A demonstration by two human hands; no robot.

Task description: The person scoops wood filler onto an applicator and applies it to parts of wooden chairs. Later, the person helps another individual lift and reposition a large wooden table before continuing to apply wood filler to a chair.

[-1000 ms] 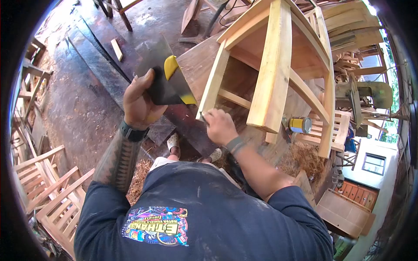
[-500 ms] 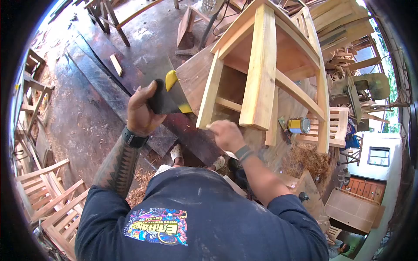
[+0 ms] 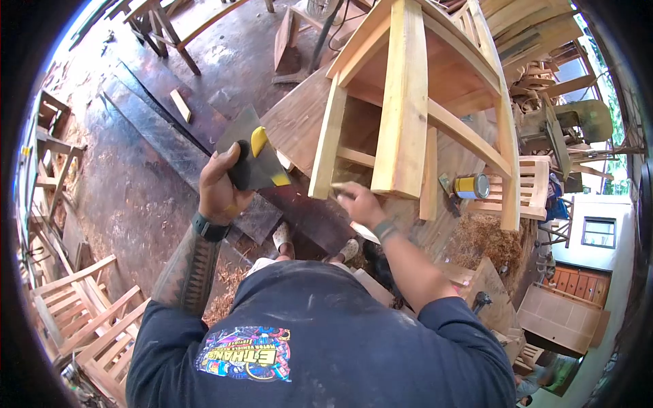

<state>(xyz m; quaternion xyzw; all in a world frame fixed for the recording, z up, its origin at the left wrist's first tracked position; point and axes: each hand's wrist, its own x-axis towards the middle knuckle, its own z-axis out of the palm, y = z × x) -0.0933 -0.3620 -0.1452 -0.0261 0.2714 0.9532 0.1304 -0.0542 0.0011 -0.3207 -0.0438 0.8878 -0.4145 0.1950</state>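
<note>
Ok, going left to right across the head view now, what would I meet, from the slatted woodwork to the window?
Slatted woodwork, left hand, larger yellow dab, right hand, can, window.

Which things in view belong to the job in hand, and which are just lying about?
Likely in the job:
dark plate, held in the left hand
yellow paste on it
wooden chair, right hand beside one leg
tin, perhaps

Likely just lying about:
small wood offcut
wood shavings

Wooden chair (image 3: 403, 95) partly past top edge
</note>
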